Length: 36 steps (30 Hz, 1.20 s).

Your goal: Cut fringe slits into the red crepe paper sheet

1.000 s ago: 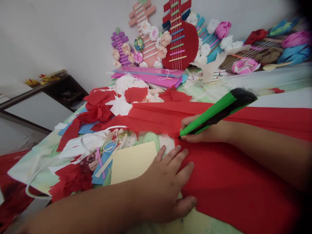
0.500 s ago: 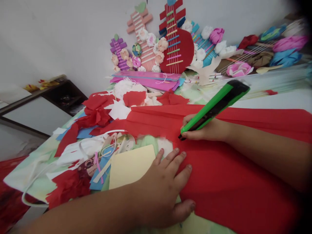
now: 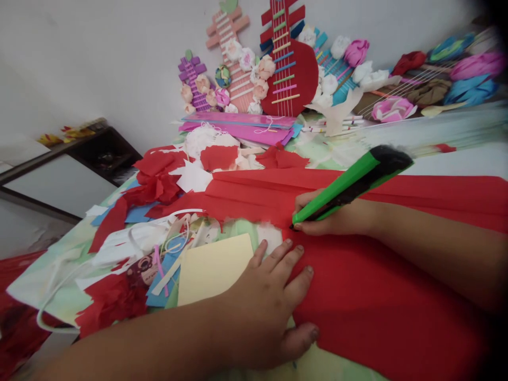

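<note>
Wide red paper (image 3: 381, 291) spreads across the right and front of the table, with a ragged torn edge near the middle. My right hand (image 3: 333, 214) grips a green and black utility knife (image 3: 349, 185). The knife is tilted, its lower tip at the paper's edge; a blade cannot be made out. My left hand (image 3: 270, 307) lies flat with fingers spread, its fingertips over the paper's left edge. Beside its wrist is a pale yellow square pad (image 3: 214, 267).
Torn red scraps (image 3: 154, 180), white string (image 3: 206, 140) and blue paper pieces (image 3: 169, 275) lie to the left and behind. Along the wall lean decorated paper instruments, including a red one (image 3: 297, 79), with crumpled paper flowers. A dark shelf unit (image 3: 111, 159) stands at the far left.
The knife's upper end has tipped slightly down and to the right, while its tip stays near the same spot. My left hand rests almost unmoved.
</note>
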{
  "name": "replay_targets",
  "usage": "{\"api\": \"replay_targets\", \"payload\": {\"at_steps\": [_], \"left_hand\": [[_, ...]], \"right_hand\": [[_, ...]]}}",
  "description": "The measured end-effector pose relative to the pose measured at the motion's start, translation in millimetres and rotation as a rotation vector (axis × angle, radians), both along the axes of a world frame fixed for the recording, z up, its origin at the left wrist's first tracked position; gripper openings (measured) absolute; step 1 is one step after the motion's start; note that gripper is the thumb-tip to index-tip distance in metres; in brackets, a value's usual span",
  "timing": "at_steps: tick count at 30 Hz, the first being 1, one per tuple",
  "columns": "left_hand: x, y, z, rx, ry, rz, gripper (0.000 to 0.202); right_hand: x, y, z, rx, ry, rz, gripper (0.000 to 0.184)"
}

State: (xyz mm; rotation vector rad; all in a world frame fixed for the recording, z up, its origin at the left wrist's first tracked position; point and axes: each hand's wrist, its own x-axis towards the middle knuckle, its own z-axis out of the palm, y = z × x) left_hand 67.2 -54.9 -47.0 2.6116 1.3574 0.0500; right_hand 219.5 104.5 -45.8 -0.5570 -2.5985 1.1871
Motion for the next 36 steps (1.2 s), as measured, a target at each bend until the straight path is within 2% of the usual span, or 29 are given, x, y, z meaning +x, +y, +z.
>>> {"api": "replay_targets", "payload": {"at_steps": [4,8,18,27,30,36], "left_hand": [[-0.2,-1.4,-2.0,0.016,0.005,-0.001,0.061],[0.2,-2.1,-2.8,0.029,0.000,-0.001,0.060],[-0.5,-1.5,-1.4,0.007,-0.012,0.000,0.060],[-0.9,-1.4,-0.3,0.006,0.006,-0.004,0.061],[-0.8,-1.4,-0.8,0.014,0.006,-0.009,0.061],[-1.0,-1.5,-3.0,0.023,0.000,-0.007,0.061]], "right_hand": [[1.2,-2.0,1.0,-0.058,0.046,-0.077,0.019],[6.9,-5.2,-0.1,-0.034,0.100,-0.193,0.020],[8.8,-1.8,-3.6,-0.058,0.066,-0.110,0.021],[8.3,6.2,-7.7,0.065,-0.010,0.029,0.021],[8.5,4.2,-3.3,0.024,-0.001,0.003,0.021],[9.8,-1.3,3.8,-0.052,0.057,-0.137,0.018]]}}
